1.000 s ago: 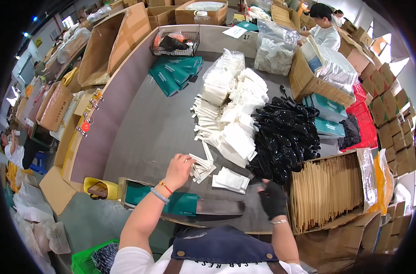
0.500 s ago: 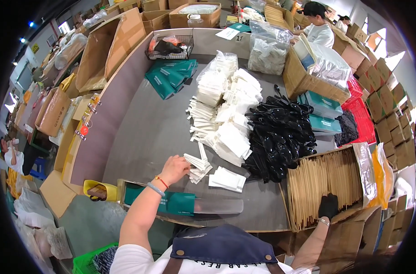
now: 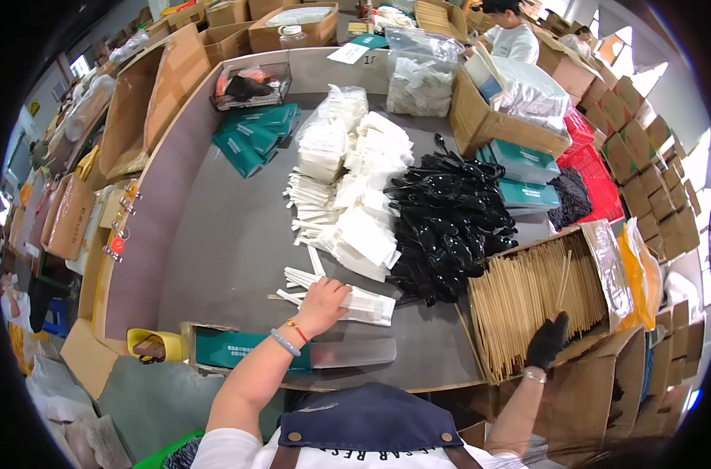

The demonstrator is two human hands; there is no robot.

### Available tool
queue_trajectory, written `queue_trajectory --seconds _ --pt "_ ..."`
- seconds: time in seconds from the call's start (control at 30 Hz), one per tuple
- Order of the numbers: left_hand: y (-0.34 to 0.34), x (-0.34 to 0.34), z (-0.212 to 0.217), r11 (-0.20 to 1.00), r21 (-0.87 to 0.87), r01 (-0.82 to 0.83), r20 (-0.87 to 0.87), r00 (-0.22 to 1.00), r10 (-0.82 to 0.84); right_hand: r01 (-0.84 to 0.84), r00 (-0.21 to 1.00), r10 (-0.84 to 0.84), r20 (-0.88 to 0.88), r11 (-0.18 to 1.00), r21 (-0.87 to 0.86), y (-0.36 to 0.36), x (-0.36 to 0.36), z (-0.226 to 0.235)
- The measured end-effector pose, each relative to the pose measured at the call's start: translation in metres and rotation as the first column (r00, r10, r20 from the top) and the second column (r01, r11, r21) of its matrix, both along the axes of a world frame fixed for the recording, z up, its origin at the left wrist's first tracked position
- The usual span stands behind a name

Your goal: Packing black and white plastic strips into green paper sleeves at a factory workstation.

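Observation:
My left hand point(image 3: 324, 307) is curled over a small pile of flat white paper packets point(image 3: 375, 306), fingertips closed on the packets' near-left end. Slimmer white packets point(image 3: 302, 278) fan out just beyond its knuckles. In a black glove, my right hand point(image 3: 548, 341) grips the lower end of wooden chopsticks point(image 3: 564, 283), which tilt up out of the row; how many it holds is hard to tell. Below them lies an open carton point(image 3: 492, 374) packed with chopsticks point(image 3: 519, 309). A heap of black plastic spoons point(image 3: 449, 227) sits between the carton and the large white packet pile point(image 3: 363, 180).
A long tray with teal packages point(image 3: 238, 349) and a clear sleeve point(image 3: 355, 354) lies along the near edge. Teal pouches point(image 3: 254, 137) and a wire basket point(image 3: 250, 84) are at the far left. Raised panels border the table. A co-worker point(image 3: 508, 35) is beyond the right corner.
My left hand has moved right, from the slim packets onto the flat packet pile. My right hand has risen from the chopsticks, with chopsticks now lifted in it. The whole view has shifted slightly.

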State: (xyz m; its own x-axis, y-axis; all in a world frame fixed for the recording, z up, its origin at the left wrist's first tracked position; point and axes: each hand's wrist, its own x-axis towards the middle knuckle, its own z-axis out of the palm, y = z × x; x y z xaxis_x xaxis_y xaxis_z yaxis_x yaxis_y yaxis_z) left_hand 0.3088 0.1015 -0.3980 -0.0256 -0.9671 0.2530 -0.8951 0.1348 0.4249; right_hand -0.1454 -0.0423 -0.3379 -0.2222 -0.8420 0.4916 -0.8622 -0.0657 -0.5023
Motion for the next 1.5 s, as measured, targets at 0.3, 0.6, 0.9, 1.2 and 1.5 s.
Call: queue_trajectory --seconds 0.3,0.6,0.9,1.2,1.5 --pt "0.01 -0.004 -0.007 0.998 0.057 0.022 0.013 1.0 -0.023 -0.396 0.858 0.351 0.375 0.917 0.049 0.097 0.136 -0.102" --pt "0.079 -0.03 0.029 0.946 0.302 0.121 -0.125 0.988 -0.087 -0.516 0.838 0.524 0.149 0.852 -0.091 -0.013 0.206 0.002" --pt "0.089 -0.04 0.02 1.0 0.02 0.003 0.065 0.998 -0.004 -0.368 0.827 0.483 -0.287 0.852 0.374 -0.058 0.267 0.024" --pt "0.103 -0.043 0.0 0.998 -0.056 0.001 0.058 0.998 0.003 -0.28 0.825 0.471 -0.313 0.821 0.498 -0.051 0.27 0.029" --pt "0.099 -0.054 0.021 0.998 -0.017 0.053 0.116 0.992 -0.05 -0.28 0.832 0.473 -0.291 0.81 0.515 -0.058 0.266 0.037"
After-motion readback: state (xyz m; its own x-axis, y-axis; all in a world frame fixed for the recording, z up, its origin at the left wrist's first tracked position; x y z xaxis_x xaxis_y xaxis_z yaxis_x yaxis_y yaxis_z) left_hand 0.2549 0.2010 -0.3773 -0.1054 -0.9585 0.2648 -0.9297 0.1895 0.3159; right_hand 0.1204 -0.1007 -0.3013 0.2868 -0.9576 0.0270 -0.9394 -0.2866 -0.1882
